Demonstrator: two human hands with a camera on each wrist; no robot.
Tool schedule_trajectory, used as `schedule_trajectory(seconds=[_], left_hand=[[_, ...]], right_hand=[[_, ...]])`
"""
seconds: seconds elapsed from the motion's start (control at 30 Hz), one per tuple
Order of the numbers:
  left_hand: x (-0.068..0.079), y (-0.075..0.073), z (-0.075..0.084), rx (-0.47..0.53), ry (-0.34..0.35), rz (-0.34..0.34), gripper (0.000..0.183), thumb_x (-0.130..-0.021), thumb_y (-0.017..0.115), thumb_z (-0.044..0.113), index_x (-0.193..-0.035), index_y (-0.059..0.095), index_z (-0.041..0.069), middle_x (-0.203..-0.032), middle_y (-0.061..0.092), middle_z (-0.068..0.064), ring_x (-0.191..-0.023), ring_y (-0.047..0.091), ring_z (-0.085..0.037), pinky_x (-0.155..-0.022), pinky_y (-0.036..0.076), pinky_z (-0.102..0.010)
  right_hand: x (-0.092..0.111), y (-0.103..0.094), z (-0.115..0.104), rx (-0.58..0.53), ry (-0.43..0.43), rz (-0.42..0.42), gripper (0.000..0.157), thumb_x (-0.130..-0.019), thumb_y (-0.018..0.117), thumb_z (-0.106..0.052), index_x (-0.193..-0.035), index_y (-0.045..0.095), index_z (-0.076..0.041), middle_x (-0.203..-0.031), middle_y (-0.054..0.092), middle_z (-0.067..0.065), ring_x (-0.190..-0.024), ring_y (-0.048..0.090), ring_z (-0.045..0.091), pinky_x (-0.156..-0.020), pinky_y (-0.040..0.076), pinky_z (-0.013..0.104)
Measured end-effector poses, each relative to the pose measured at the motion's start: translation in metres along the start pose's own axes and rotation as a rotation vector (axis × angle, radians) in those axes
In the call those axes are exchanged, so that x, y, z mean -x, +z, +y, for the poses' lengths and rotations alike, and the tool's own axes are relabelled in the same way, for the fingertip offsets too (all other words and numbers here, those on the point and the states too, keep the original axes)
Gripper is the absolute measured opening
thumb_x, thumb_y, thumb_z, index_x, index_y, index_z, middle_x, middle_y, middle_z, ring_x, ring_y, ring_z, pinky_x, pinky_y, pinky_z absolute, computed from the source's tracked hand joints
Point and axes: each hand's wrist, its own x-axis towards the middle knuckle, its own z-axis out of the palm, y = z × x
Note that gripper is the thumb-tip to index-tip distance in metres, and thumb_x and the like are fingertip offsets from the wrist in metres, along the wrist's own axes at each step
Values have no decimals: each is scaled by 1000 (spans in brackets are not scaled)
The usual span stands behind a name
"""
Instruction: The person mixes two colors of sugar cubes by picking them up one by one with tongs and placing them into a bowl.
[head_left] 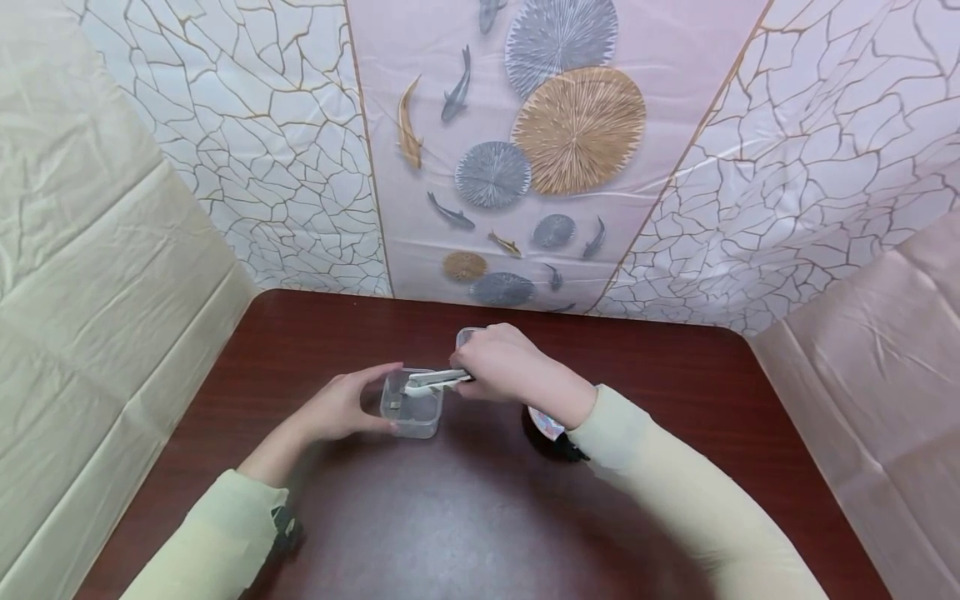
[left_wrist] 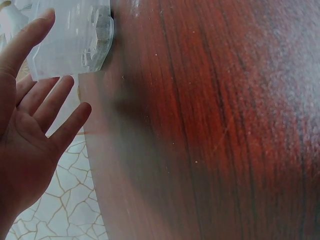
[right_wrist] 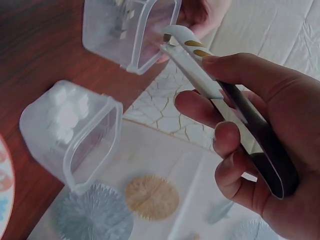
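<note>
My left hand (head_left: 337, 406) holds a clear plastic container (head_left: 416, 421) between thumb and fingers, thumb on the near side and fingers on the far side. Several small greyish pieces (left_wrist: 102, 25) lie on its bottom. In my right hand (head_left: 506, 362) is a pair of tongs (right_wrist: 195, 65), gripped by the dark handles, with white ends marked in gold. The tong tips reach over the container's open top, and a small dark piece (right_wrist: 167, 37) shows between them in the right wrist view.
A second clear container (right_wrist: 40, 117) with white pieces in it stands beyond my right hand, mostly hidden in the head view. A round, colourful-patterned item (head_left: 546, 422) lies under my right wrist. Patterned cloth walls (head_left: 300, 167) enclose the dark wooden table (head_left: 360, 517).
</note>
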Motion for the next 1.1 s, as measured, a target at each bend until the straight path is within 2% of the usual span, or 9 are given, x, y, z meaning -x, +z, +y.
schedule_trajectory(seconds=[0.2,0.37,0.57,0.67,0.97,1.1], left_hand=[[0,2,-2,-5,9,4,96,-77,99,27,-157,51,6,-142,69,-14,-134,64,-35,-114,46,-59],[1,2,-2,-8,-1,4,95,-77,99,27,-157,51,6,-143,68,-15,-134,64,-36,-114,47,-60],[-1,1,-2,-16,3,4,95,-77,99,28,-157,52,6,-143,68,-14,-134,64,-36,-114,47,-60],[-1,1,-3,-13,11,3,95,-77,99,27,-157,52,6,-143,68,-15,-133,65,-35,-113,47,-59],[-1,1,-2,-2,12,3,95,-78,98,27,-157,51,6,-143,67,-16,-134,64,-36,-114,47,-59],[-1,1,-1,-3,8,6,94,-78,98,27,-157,52,5,-143,67,-16,-134,64,-36,-114,47,-60]], right_hand=[[18,-3,12,-23,-1,41,30,-87,83,-34,-68,62,-24,-56,43,-12,-54,49,15,-52,43,38],[33,-4,22,-43,13,67,29,-87,84,-33,-70,63,-22,-57,45,-12,-53,48,13,-49,40,36],[52,-4,34,-70,26,117,36,-87,83,-31,-66,56,-19,-56,41,-13,-51,43,9,-47,33,34],[62,-5,40,-95,30,137,38,-86,84,-30,-66,53,-22,-57,39,-15,-51,39,7,-47,31,32],[93,-1,57,-104,91,126,21,-83,86,-26,-74,67,-23,-59,47,-18,-52,43,6,-46,35,33],[106,-1,63,-115,114,123,19,-83,85,-23,-75,68,-23,-59,47,-18,-53,42,5,-46,34,32]])
